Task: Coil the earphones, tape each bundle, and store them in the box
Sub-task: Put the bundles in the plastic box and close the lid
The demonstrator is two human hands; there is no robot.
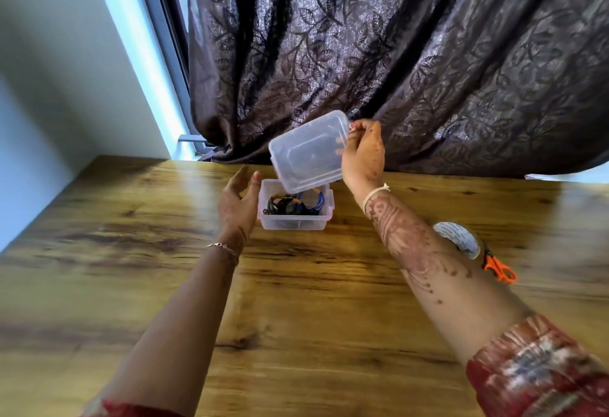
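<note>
Left of centre in the frame, the left hand (239, 209) stands edge-on beside the clear plastic box (290, 223). Its fingers are straight and slightly apart and grip nothing. The palm faces the box's left wall, very near it, but whether it touches cannot be told.

The box sits on the wooden table (131, 251) in the middle of the frame. The earphones (290, 206) lie inside it, black cable towards the left and blue cable towards the right. Whether the bundles are taped is too small to make out.

Above the box's far right part hangs the clear lid (306, 152), tilted, with its lower edge close over the rim. The right hand (362, 156) pinches it at its right edge, thumb and fingers curled onto the plastic.

Further right, partly behind the forearm, lie a roll of tape (461, 238) and orange-handled scissors (499, 268).

With the cables already in the box, this looks like the closing step, though the lid could equally be coming off. To close it well:

- Press the left palm against the box wall so the light box cannot slide.
- Level the lid and line its corners up with the rim.
- Check that no loop of cable crosses the edge.
- Press down evenly round the rim.

A stray loop caught under the lid is the likeliest fault.
</note>
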